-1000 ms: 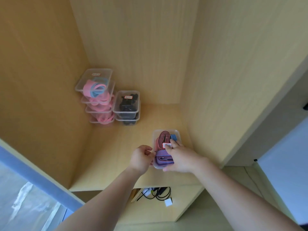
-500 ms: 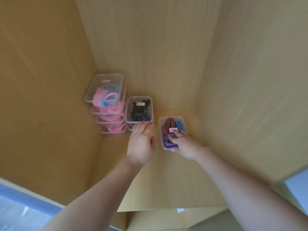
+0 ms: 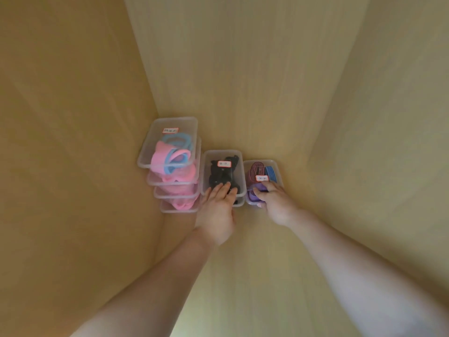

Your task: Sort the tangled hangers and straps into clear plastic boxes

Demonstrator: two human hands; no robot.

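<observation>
Deep on the smooth wood-grain shelf [image 3: 255, 276], the right hand [image 3: 277, 205] clamps the near end of a clear rectangular plastic box [image 3: 279, 177] of coiled purple, maroon and blue straps [image 3: 257, 170]. The left hand [image 3: 216, 215] lies flat, fingers straight, on a neighbouring clear box [image 3: 206, 171] of black pieces [image 3: 220, 176].

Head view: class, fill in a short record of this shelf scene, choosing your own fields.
Setting: wooden cabinet shelf
Left: pink stack, four clear boxes
Middle: black stack, two boxes
Right: strap box, single, purple, red, blue straps
Hands: left hand flat on black stack's lid; right hand grips strap box's near end
</observation>
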